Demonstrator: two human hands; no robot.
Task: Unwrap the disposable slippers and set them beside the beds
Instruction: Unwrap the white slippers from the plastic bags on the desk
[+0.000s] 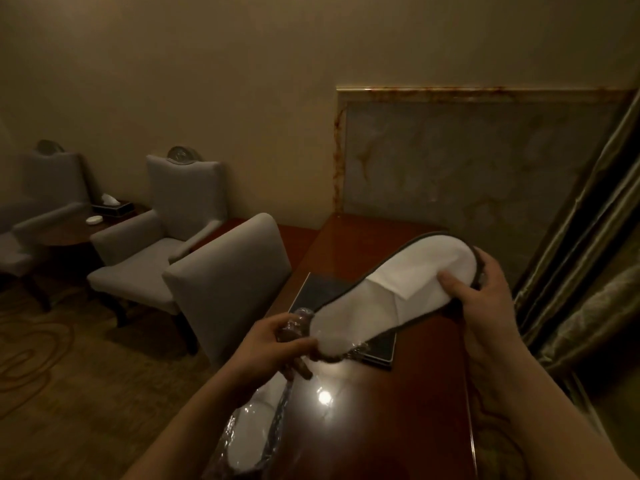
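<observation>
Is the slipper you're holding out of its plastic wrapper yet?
Mostly out. The slipper is bare at the right hand; the wrapper clings only around its end at the left hand.

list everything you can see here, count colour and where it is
slipper: 1, white with dark trim, held in the air over the desk, heel end at the wrapper mouth
plastic wrapper: 1, clear, hanging from the left hand past the desk's near edge, something white still inside
desk: 1, glossy reddish wood, centre and right
flat pad: 1, dark, lying on the desk under the slipper
chairs: 3, grey upholstery, left and centre
side table: 1, dark wood, between the far chairs
tissue box: 1, dark, on the side table
small dish: 1, white, on the side table
marble panel: 1, grey, on the wall behind the desk
curtain: 1, olive, far right
left hand: gripping the wrapper
right hand: gripping the slipper's toe
</observation>
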